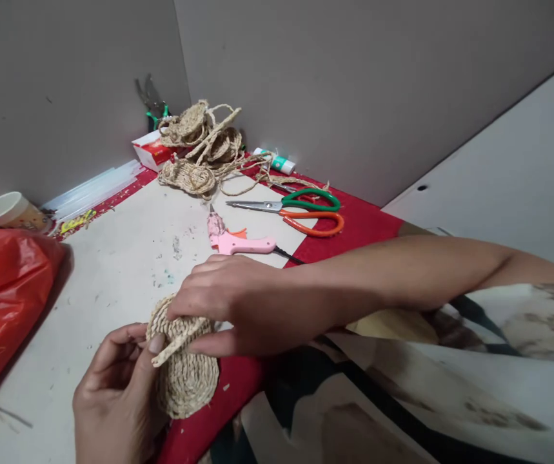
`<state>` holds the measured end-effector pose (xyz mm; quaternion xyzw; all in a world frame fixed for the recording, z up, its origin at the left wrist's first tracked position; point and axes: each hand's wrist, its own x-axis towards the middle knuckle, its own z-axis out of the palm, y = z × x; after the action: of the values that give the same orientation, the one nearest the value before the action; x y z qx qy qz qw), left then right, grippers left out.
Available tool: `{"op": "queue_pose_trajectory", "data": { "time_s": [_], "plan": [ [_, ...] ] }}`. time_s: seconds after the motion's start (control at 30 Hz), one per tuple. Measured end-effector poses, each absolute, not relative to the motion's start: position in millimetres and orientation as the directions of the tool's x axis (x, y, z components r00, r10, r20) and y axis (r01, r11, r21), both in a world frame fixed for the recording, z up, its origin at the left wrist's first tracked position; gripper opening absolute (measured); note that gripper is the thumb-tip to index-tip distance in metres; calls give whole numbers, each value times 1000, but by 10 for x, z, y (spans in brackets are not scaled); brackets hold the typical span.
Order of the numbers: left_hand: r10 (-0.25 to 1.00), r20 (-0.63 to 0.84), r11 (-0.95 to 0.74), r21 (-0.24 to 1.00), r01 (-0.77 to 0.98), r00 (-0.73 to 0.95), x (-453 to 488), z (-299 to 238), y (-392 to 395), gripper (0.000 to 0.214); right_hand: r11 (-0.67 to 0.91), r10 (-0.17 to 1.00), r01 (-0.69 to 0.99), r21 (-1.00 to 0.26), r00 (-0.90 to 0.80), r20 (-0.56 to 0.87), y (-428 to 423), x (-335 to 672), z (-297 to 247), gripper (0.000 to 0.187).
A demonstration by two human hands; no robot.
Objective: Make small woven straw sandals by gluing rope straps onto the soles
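Note:
A sole-shaped piece of coiled straw braid [188, 380] is held over the table's front edge, and a short braided straw strip [177, 343] lies slantwise across it. My left hand [117, 380] grips the sole's left edge, its thumb on top beside the strip's lower end. From the right, my right hand [228, 303] reaches over the sole with fingers and thumb on either side of the strip, pinching it. Just beyond that hand lies a pink hot glue gun [245, 243], nozzle pointing away. Scissors [284, 209] with one green and one orange handle rest behind it.
Straw braid [204, 135] is heaped in the back corner, near a red-and-white box [151, 151], pruning shears [151, 103] and a white-and-green tube [275, 161]. Clear glue sticks [93, 190], a paper cup [13, 209] and a red plastic bag [10, 290] occupy the left. Walls enclose the back.

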<state>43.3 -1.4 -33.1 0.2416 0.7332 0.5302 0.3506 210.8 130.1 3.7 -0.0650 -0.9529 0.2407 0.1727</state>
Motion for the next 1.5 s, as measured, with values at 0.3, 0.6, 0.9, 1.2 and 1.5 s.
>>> {"op": "queue_pose_trajectory", "data": {
  "time_s": [0.3,0.6,0.9,1.2,1.5],
  "plan": [
    [769,-230,299,954,17,-596,388,-329,11,36,895,309,126,-428,-868,389,1136,2054,-116,29],
    [756,-343,306,938,-162,-558,331,-408,-1,35,885,321,24,-465,-755,571,1175,2013,-304,29],
    [744,-385,243,917,-316,-546,338,-379,106,35,777,546,-155,-610,-317,776,1290,2149,-90,15],
    [762,-348,299,937,-179,-547,306,-403,18,36,977,73,-71,-201,-772,632,1297,2029,-393,29],
    [784,-368,310,930,-199,-499,371,-402,13,32,981,141,17,-193,-746,651,1314,2013,-430,24]
  ]
}}
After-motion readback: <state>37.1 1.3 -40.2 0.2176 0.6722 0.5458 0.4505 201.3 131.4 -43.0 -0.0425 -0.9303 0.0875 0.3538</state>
